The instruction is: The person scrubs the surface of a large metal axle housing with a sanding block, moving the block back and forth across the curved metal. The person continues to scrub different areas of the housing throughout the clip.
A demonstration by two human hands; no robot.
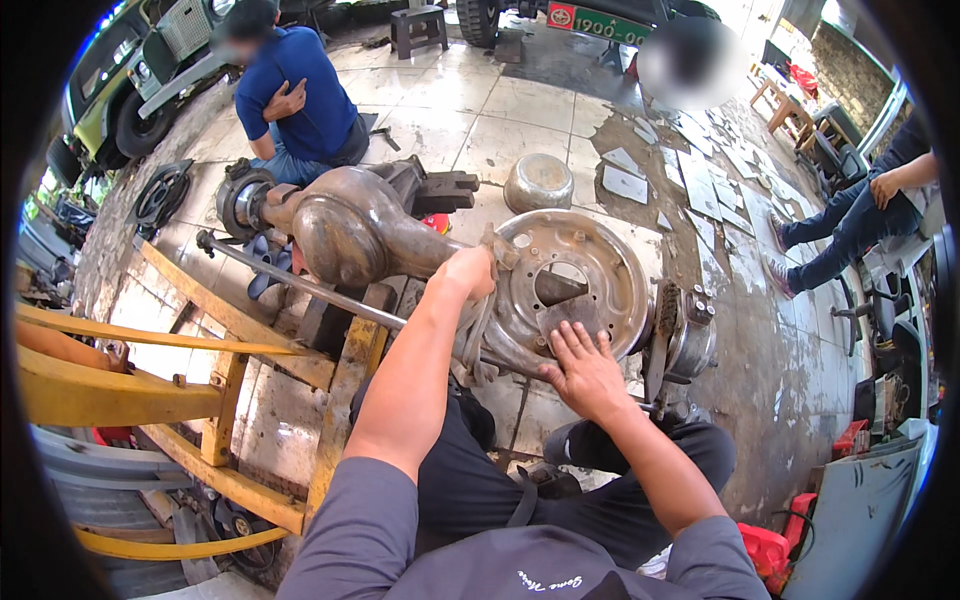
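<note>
A large rusty axle housing [350,225] with a bulging middle lies across in front of me. At its right end stands a round, dull metal brake backing plate [615,255] with a central hole. My left hand [470,272] is closed around the housing's tube beside the plate's left rim; its fingertips are mostly hidden. A grey rag [474,330] hangs below that hand. My right hand [585,365] lies with fingers spread flat on a brownish-grey piece of sandpaper [570,316], against the lower part of the plate. A long metal rod [300,285] runs under the housing.
A yellow metal frame [130,395] stands at left. Beyond the plate sits a metal pot [538,182]. A brake drum-like part [692,335] is right of the plate. Broken tiles [700,185] cover the far right floor. One person [300,95] squats far left; another [860,200] sits right.
</note>
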